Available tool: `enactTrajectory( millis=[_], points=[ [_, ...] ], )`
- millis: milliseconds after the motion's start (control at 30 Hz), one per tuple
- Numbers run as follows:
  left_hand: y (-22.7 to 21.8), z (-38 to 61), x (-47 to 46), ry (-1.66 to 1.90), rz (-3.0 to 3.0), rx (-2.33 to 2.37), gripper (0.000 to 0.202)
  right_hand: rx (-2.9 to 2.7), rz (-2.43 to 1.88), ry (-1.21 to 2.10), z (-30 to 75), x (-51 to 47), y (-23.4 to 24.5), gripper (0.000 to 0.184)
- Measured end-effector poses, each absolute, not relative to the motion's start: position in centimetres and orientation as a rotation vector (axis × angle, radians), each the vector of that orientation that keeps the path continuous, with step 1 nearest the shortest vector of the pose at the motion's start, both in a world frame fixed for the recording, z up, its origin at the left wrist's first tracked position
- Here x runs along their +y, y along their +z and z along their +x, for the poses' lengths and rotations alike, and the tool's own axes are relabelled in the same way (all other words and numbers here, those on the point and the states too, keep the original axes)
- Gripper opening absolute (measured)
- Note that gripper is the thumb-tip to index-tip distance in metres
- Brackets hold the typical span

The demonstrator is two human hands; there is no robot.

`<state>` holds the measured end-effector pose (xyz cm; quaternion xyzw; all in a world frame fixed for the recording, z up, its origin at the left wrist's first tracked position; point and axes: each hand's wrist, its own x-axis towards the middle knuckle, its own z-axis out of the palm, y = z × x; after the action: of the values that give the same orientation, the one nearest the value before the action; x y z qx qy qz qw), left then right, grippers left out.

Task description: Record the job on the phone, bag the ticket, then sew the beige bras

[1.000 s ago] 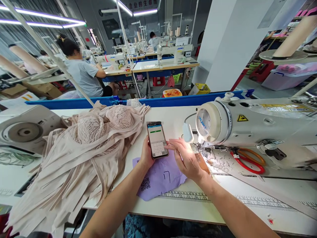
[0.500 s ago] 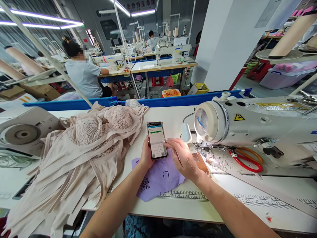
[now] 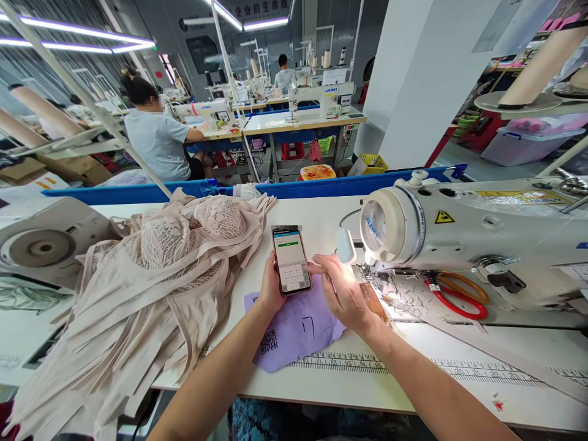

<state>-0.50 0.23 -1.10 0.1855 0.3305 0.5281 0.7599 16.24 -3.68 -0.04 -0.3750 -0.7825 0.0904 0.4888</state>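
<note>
A smartphone (image 3: 292,260) with a number keypad on its lit screen rests in my left hand (image 3: 272,285), which is closed around its lower left edge. My right hand (image 3: 342,291) is beside the phone, fingers stretched out, one fingertip at the keypad's right edge. Beneath both hands lies a crumpled purple paper (image 3: 294,340) with QR codes and a handwritten mark like "17". To the left, beige bras (image 3: 184,245) with lace cups and long straps are heaped on the table.
A sewing machine (image 3: 459,226) stands at the right, with red-handled scissors (image 3: 459,305) by its base. A printed ruler (image 3: 349,362) runs along the white tabletop. Another machine part (image 3: 43,248) sits at the far left. Beyond the blue trough (image 3: 312,188), a co-worker (image 3: 156,138) sits at a machine.
My right hand has shifted very slightly at the keypad. The phone stays in my left hand. The seated co-worker in front has leaned a little to the right.
</note>
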Motion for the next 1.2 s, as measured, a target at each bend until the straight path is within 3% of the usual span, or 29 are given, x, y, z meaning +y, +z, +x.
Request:
enactTrajectory(
  millis=[1200],
  points=[
    [-0.7, -0.4, 0.3, 1.139, 0.434, 0.679, 0.054, -2.044, -0.796, 0.257, 14.7, -4.7, 0.2, 0.032]
  ],
)
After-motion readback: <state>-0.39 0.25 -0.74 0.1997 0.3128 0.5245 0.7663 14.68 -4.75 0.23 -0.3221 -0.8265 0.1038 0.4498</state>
